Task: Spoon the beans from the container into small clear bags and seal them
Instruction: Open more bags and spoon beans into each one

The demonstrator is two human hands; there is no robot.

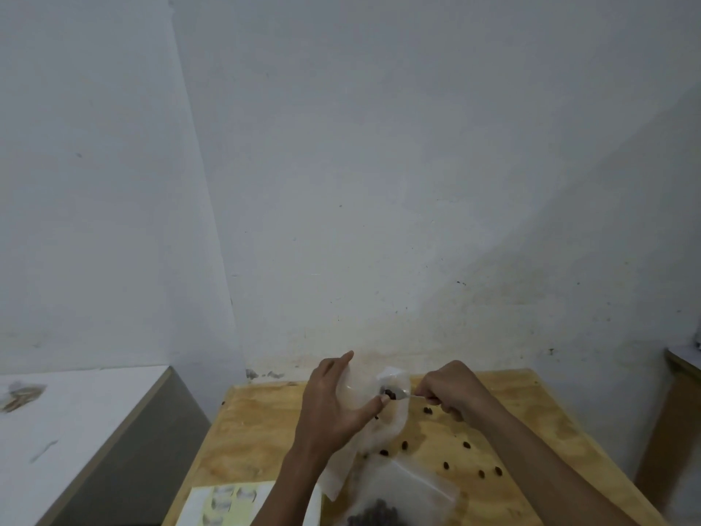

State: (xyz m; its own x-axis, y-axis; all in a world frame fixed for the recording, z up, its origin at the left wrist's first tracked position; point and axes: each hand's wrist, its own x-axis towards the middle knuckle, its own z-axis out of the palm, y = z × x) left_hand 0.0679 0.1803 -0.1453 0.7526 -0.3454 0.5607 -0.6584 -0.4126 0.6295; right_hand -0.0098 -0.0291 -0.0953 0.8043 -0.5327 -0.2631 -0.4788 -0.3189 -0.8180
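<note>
Two hands work above the wooden desk (265, 430); no writing can be read anywhere. The left hand (333, 408) holds a small clear bag (383, 415) upright, fingers spread behind it and thumb pressed at its mouth. The right hand (451, 389) is curled round the handle of a metal spoon (398, 393), whose bowl carries a few dark beans at the bag's opening. Loose beans (466, 445) lie scattered on the desk to the right. Near the bottom edge lies a clear container (409, 491) with a dark heap of beans inside, and beside it a sheet of stickers (227, 503).
</note>
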